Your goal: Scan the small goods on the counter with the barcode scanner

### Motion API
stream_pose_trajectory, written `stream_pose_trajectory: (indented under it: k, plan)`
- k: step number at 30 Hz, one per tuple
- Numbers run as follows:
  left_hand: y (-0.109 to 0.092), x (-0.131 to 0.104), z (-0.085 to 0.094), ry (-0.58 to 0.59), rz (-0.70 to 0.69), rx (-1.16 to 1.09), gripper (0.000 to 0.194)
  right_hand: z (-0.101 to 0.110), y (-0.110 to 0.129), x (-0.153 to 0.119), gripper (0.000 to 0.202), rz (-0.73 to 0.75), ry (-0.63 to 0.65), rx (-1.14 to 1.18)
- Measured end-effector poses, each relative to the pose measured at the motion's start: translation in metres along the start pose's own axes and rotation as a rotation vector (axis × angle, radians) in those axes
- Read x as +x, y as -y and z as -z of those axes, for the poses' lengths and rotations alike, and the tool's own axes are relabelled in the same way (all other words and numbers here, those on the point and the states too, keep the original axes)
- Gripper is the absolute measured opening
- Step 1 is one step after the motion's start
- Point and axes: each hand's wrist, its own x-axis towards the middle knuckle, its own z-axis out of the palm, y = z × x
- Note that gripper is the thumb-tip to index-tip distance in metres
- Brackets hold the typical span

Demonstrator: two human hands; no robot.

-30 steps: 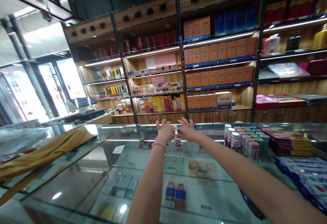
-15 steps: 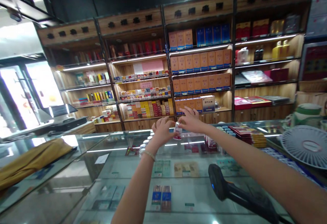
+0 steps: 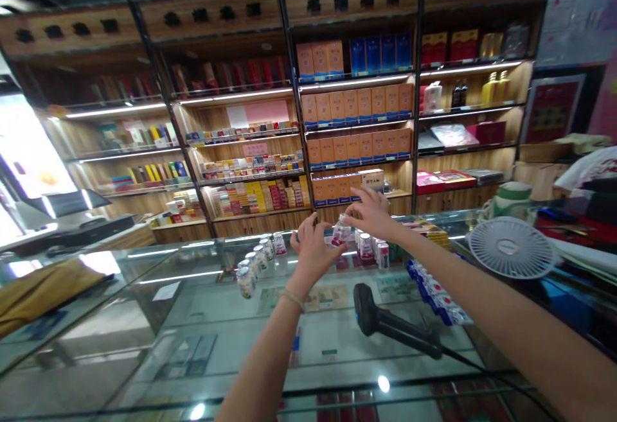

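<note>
My right hand [image 3: 370, 214] pinches the top of a small clear bottle [image 3: 340, 232] with dark red or pink showing low on it, held tilted above the glass counter [image 3: 216, 351]. Just left of it, my left hand [image 3: 313, 250] has its fingers apart, its thumb close to the bottle's base; whether it touches is unclear. Beyond my left hand, a row of small white-capped bottles [image 3: 253, 263] stands on the glass, with a single red-and-clear bottle [image 3: 279, 243] at its far end. More small bottles [image 3: 366, 246] stand below my right hand.
A black barcode scanner [image 3: 371, 313] lies on the counter with its cable trailing right. Blue-and-white packs [image 3: 438, 293], a round white fan [image 3: 511, 248] and a green-and-white jug [image 3: 511, 200] are to the right. Brown cloth [image 3: 43, 290] lies at left. Stocked shelves [image 3: 357, 130] stand behind.
The view has turned to the right, bringing the bottle row and right-hand packs into sight. The bottle in my right hand is now tilted, and my left hand sits a little farther from it.
</note>
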Motion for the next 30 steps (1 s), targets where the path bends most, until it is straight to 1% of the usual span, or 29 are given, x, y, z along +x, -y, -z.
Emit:
stream_pose_trajectory:
  k: [3, 5, 8, 13, 20, 24, 28, 30]
  plan:
    - [-0.015, -0.005, -0.012, -0.034, 0.003, 0.0, 0.061, 0.0, -0.014, -0.011, 0.039, -0.035, -0.053, 0.027]
    - [-0.021, -0.006, -0.022, -0.045, -0.028, 0.0, 0.061, -0.002, -0.022, -0.018, 0.039, -0.055, -0.077, 0.036]
    - [-0.028, -0.008, -0.036, -0.05, -0.058, 0.006, 0.059, -0.006, -0.033, -0.028, 0.037, -0.085, -0.1, 0.053]
    - [-0.036, -0.013, -0.054, -0.054, -0.052, 0.009, 0.054, -0.016, -0.044, -0.041, 0.035, -0.124, -0.14, 0.095]
    - [-0.038, -0.022, -0.063, -0.066, -0.029, 0.023, 0.054, -0.027, -0.051, -0.049, 0.035, -0.124, -0.143, 0.12]
    - [-0.038, -0.026, -0.066, -0.056, -0.023, 0.035, 0.055, -0.035, -0.05, -0.054, 0.032, -0.15, -0.204, 0.146]
    - [-0.037, -0.029, -0.068, -0.076, -0.025, 0.027, 0.045, -0.046, -0.047, -0.059, 0.035, -0.163, -0.288, 0.199]
    - [-0.036, -0.029, -0.069, -0.084, -0.021, 0.004, 0.038, -0.05, -0.047, -0.061, 0.037, -0.17, -0.295, 0.236]
